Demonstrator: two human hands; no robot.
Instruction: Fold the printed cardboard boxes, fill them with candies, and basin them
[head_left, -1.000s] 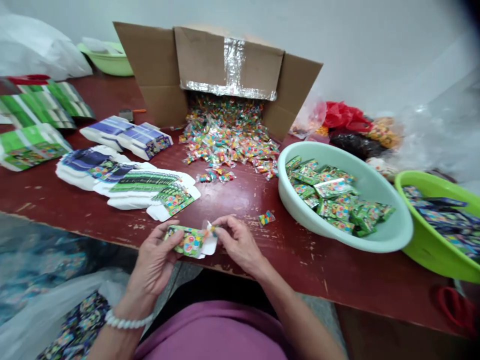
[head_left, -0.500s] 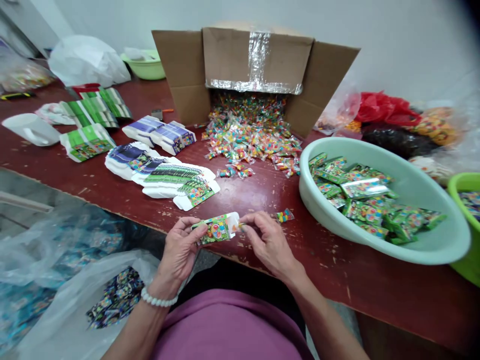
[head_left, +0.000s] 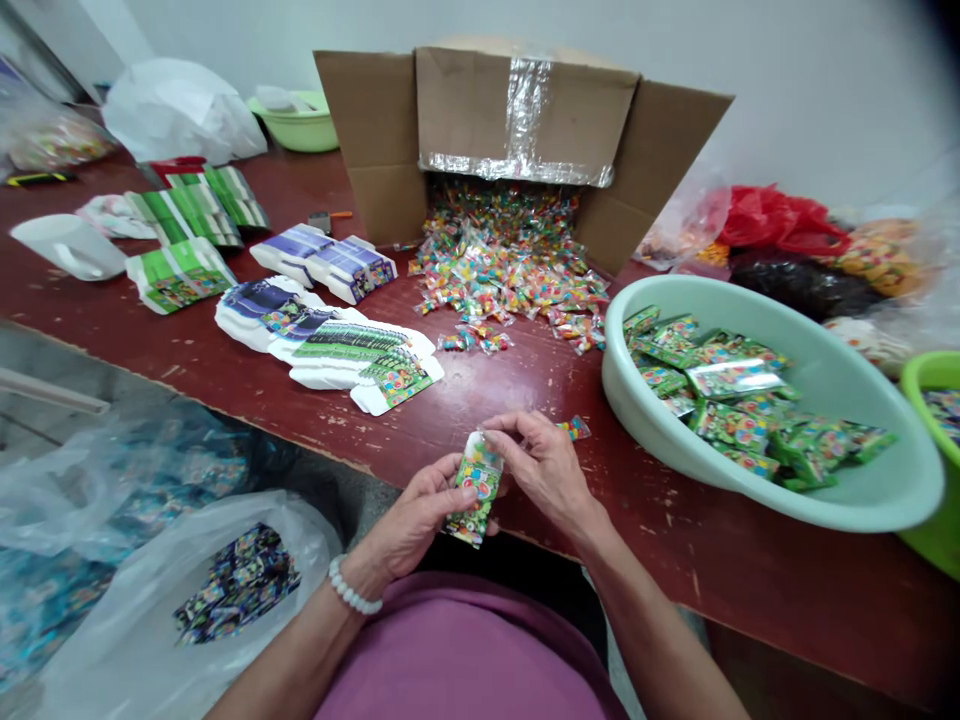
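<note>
My left hand (head_left: 429, 510) is closed round a small green printed candy box (head_left: 477, 492), which stands nearly upright just off the table's front edge. The box's white top end faces my right hand (head_left: 541, 468). With thumb and forefinger pinched at that open end, my right hand grips a clear candy packet (head_left: 491, 452), partly hidden by the fingers and the box. Another small candy packet (head_left: 576, 429) lies on the table just beyond my right hand. A row of flattened green and purple boxes (head_left: 360, 350) is fanned out to the left.
A cardboard carton (head_left: 525, 115) spills a heap of wrapped candies (head_left: 510, 265) at the back. To the right, a pale green basin (head_left: 622, 400) holds filled green packs. Bundled boxes (head_left: 184, 272) and a white mug (head_left: 71, 248) sit left. Plastic bags (head_left: 135, 640) are below the table's left edge.
My left hand has moved right and turned the green box from lying sideways to nearly upright. My right hand stays pinched at the box's open end.
</note>
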